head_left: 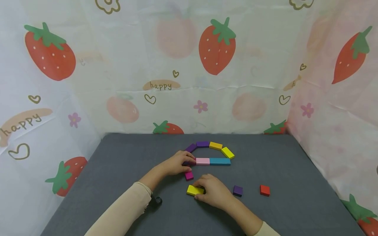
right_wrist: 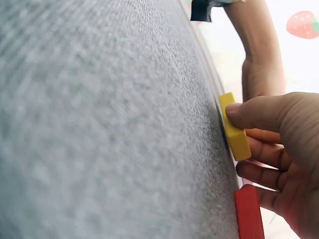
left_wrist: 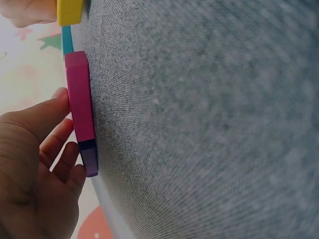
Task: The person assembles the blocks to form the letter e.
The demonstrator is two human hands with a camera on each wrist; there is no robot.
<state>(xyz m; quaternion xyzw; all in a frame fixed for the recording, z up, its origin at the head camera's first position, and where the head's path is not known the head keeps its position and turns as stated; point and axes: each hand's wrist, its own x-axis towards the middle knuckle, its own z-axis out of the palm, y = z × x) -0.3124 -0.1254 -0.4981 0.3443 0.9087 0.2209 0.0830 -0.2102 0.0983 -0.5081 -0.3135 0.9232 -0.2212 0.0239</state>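
Note:
In the head view, my left hand (head_left: 178, 162) lies over the left end of the block shape, covering part of it. Its thumb touches the edge of a magenta block (left_wrist: 79, 97) in the left wrist view, and its loosely bent fingers are by a purple block (left_wrist: 89, 158). My right hand (head_left: 215, 191) pinches a yellow block (head_left: 193, 190) between thumb and fingers, just in front of the magenta block. A pink block (head_left: 202, 161) and a blue block (head_left: 220, 161) form a straight row. Purple (head_left: 202, 144) and yellow (head_left: 216, 145) blocks curve behind it.
To the right of my right hand lie a loose purple block (head_left: 237, 190) and a red block (head_left: 264, 190). The grey tabletop (head_left: 133, 154) has strawberry-patterned cloth (head_left: 218, 114) behind it and at both sides. A small black object (head_left: 158, 200) shows by the left wrist.

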